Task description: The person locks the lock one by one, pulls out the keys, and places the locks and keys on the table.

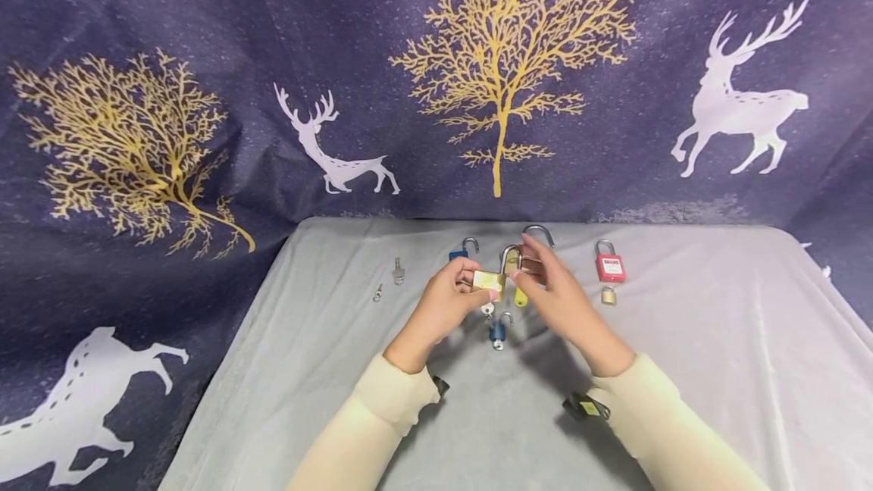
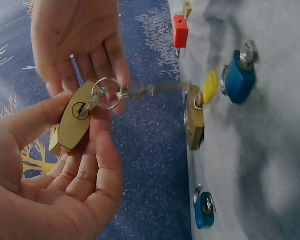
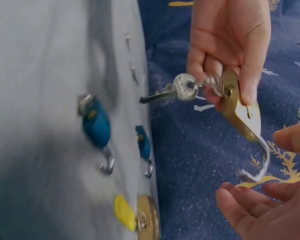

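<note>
Two hands (image 1: 446,298) (image 1: 559,290) at one padlock (image 1: 487,279)

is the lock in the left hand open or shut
Open: the right-wrist view shows the shackle hooking out, its free end clear of the lock body.

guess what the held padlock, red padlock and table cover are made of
Held padlock: probably brass, from its polished yellow sheen; its shackle, shiny silvery metal, perhaps steel. Red padlock: plastic or painted metal, from its solid red body. Table cover: likely matte fabric, given its soft creases.
</note>
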`<act>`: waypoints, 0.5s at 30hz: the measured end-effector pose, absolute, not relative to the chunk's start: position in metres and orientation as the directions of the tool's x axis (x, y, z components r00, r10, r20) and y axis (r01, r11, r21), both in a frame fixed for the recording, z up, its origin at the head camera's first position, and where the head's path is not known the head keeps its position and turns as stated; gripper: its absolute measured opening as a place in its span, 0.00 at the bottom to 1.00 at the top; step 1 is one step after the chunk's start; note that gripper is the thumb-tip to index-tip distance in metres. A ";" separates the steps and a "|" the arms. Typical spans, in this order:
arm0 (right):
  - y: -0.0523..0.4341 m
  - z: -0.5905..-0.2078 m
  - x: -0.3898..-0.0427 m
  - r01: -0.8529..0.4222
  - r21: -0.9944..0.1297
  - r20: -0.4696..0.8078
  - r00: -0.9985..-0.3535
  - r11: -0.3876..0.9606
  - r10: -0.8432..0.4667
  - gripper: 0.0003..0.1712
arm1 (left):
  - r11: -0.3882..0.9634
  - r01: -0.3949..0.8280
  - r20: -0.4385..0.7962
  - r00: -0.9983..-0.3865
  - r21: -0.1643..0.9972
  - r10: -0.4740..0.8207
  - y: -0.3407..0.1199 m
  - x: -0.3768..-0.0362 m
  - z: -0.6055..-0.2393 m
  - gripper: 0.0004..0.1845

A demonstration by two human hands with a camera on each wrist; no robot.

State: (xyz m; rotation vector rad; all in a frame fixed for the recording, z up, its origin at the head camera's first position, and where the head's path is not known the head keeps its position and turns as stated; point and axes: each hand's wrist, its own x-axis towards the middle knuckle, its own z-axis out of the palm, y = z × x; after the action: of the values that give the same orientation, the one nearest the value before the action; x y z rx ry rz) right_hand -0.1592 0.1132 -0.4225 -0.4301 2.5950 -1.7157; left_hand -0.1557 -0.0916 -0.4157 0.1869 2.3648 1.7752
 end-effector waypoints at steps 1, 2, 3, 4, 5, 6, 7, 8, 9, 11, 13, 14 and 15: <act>0.111 -0.422 -0.161 -0.207 -0.914 0.135 -0.966 0.349 -0.219 0.38 | 0.264 -0.003 -0.061 -0.976 0.965 0.210 -0.090 -0.157 -0.416 0.22; 0.108 -0.422 -0.163 -0.187 -0.927 0.121 -0.970 0.326 -0.212 0.37 | 0.245 -0.004 -0.058 -0.975 0.969 0.214 -0.089 -0.158 -0.416 0.21; 0.106 -0.421 -0.164 -0.170 -0.935 0.109 -0.973 0.310 -0.203 0.36 | 0.232 -0.002 -0.054 -0.975 0.973 0.218 -0.088 -0.159 -0.416 0.20; 0.104 -0.421 -0.166 -0.154 -0.942 0.099 -0.976 0.299 -0.192 0.35 | 0.220 0.003 -0.048 -0.973 0.976 0.225 -0.086 -0.160 -0.416 0.20; 0.102 -0.421 -0.167 -0.144 -0.945 0.093 -0.979 0.292 -0.179 0.35 | 0.211 0.007 -0.042 -0.972 0.977 0.229 -0.085 -0.161 -0.416 0.19; 0.100 -0.420 -0.168 -0.134 -0.951 0.089 -0.982 0.279 -0.169 0.34 | 0.200 0.013 -0.035 -0.971 0.980 0.236 -0.083 -0.162 -0.415 0.18; 0.099 -0.421 -0.169 -0.123 -0.956 0.083 -0.984 0.267 -0.158 0.33 | 0.191 0.019 -0.028 -0.970 0.981 0.242 -0.082 -0.163 -0.415 0.17; 0.098 -0.420 -0.170 -0.115 -0.961 0.079 -0.986 0.252 -0.149 0.33 | 0.182 0.019 -0.027 -0.969 0.983 0.247 -0.080 -0.163 -0.415 0.17; 0.097 -0.420 -0.171 -0.110 -0.964 0.078 -0.987 0.240 -0.140 0.32 | 0.170 0.019 -0.025 -0.967 0.985 0.254 -0.079 -0.164 -0.415 0.16; 0.096 -0.420 -0.173 -0.106 -0.975 0.082 -0.989 0.198 -0.125 0.31 | 0.135 0.008 -0.029 -0.961 0.991 0.274 -0.076 -0.165 -0.414 0.16; 0.093 -0.420 -0.175 -0.106 -0.984 0.090 -0.990 0.145 -0.111 0.29 | 0.101 -0.012 -0.042 -0.954 0.995 0.298 -0.073 -0.166 -0.415 0.16; 0.092 -0.420 -0.175 -0.110 -0.988 0.098 -0.989 0.111 -0.108 0.28 | 0.077 -0.031 -0.054 -0.948 0.997 0.315 -0.072 -0.167 -0.415 0.16; 0.090 -0.420 -0.175 -0.115 -0.990 0.107 -0.989 0.076 -0.106 0.27 | 0.056 -0.051 -0.067 -0.941 0.997 0.332 -0.071 -0.167 -0.416 0.17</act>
State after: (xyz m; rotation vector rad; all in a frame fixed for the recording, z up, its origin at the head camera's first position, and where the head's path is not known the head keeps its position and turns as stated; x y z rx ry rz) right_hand -0.1752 0.0902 -0.4199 -0.2378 2.3094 -2.1265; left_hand -0.1671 -0.0710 -0.4157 0.2843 2.0580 1.9636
